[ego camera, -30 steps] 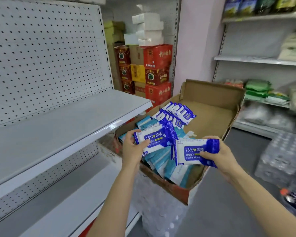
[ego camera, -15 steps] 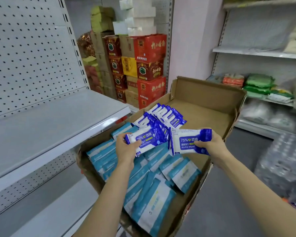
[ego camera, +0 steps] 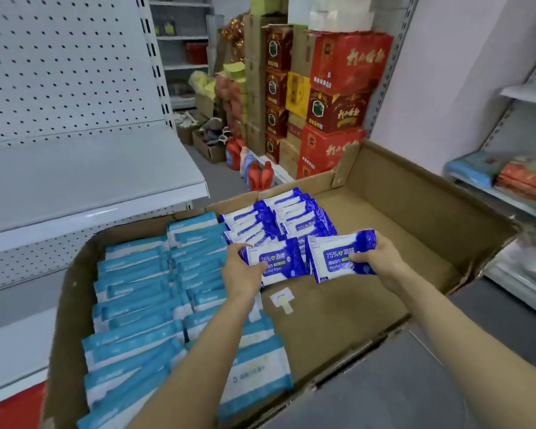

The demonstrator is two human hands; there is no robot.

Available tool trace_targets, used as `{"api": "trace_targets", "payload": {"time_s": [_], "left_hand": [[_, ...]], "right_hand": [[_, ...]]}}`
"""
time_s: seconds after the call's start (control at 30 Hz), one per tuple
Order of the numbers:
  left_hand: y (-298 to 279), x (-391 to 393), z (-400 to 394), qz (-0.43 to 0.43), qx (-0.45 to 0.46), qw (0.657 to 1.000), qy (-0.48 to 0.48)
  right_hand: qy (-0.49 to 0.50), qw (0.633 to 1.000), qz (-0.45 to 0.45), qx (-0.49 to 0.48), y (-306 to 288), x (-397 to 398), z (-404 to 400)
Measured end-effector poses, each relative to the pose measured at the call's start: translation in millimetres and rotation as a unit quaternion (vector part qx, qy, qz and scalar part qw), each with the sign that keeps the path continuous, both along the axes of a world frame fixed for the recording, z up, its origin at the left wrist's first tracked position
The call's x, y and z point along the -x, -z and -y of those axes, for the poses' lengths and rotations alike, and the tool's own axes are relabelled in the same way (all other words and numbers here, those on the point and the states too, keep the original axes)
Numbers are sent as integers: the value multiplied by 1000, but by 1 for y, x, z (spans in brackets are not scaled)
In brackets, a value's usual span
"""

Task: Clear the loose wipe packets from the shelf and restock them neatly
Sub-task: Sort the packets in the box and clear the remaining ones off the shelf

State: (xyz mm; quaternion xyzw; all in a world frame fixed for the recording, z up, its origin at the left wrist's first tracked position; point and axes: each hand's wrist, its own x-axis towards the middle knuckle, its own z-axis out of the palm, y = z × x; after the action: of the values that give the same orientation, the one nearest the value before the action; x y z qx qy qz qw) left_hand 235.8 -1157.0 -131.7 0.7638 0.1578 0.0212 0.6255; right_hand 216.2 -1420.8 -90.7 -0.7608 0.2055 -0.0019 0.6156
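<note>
My left hand (ego camera: pixel 242 270) grips a blue-and-white alcohol wipe packet (ego camera: pixel 280 261) by its left end. My right hand (ego camera: pixel 376 258) grips a second, matching packet (ego camera: pixel 334 255) by its right end. Both packets hover low inside a large open cardboard box (ego camera: pixel 415 212), just in front of two rows of identical dark-blue packets (ego camera: pixel 279 218) standing on edge. Several light-blue wipe packets (ego camera: pixel 143 292) fill the box's left half in rows. The white shelf (ego camera: pixel 84 178) to the left holds nothing.
A small white tab (ego camera: pixel 281 300) lies on the box floor. Red and brown cartons (ego camera: pixel 338 88) are stacked against the back wall, with red bottles (ego camera: pixel 257 173) on the floor. A shelf unit (ego camera: pixel 508 181) with stock stands at right.
The view has swung down over the box. Both hands have lowered their packets from above the box to just behind the standing dark-blue rows.
</note>
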Motion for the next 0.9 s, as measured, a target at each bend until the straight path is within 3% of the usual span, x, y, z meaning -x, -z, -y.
{"api": "trace_targets", "payload": {"time_s": [0.2, 0.27, 0.33, 0.4, 0.47, 0.53, 0.63, 0.7, 0.83, 0.9], "left_hand": [[14, 4, 26, -2, -108, 994, -34], [17, 4, 27, 13, -201, 980, -1], [21, 6, 27, 33, -370, 928, 24], [22, 8, 29, 77, -525, 847, 36], [22, 8, 30, 70, -583, 800, 122], [25, 9, 34, 19, -595, 770, 231], [29, 11, 37, 1, -626, 731, 273], [30, 8, 39, 22, -635, 728, 257], [30, -12, 43, 55, -655, 725, 205], [31, -24, 42, 60, -657, 728, 184]], "right_hand": [[-80, 995, -52, 10, 26, -50, 14], [-97, 994, -52, 26, 34, -62, 12], [-119, 991, -40, 52, 42, -70, 10], [-153, 980, 8, 130, 49, -73, 8], [-194, 916, 87, 341, 56, -77, 10], [-243, 807, 193, 501, 61, -77, 14], [-369, 689, 273, 561, 68, -72, 21], [-408, 651, 251, 590, 72, -66, 23], [-368, 710, 205, 564, 70, -76, 9], [-346, 723, 198, 564, 66, -84, 1]]}}
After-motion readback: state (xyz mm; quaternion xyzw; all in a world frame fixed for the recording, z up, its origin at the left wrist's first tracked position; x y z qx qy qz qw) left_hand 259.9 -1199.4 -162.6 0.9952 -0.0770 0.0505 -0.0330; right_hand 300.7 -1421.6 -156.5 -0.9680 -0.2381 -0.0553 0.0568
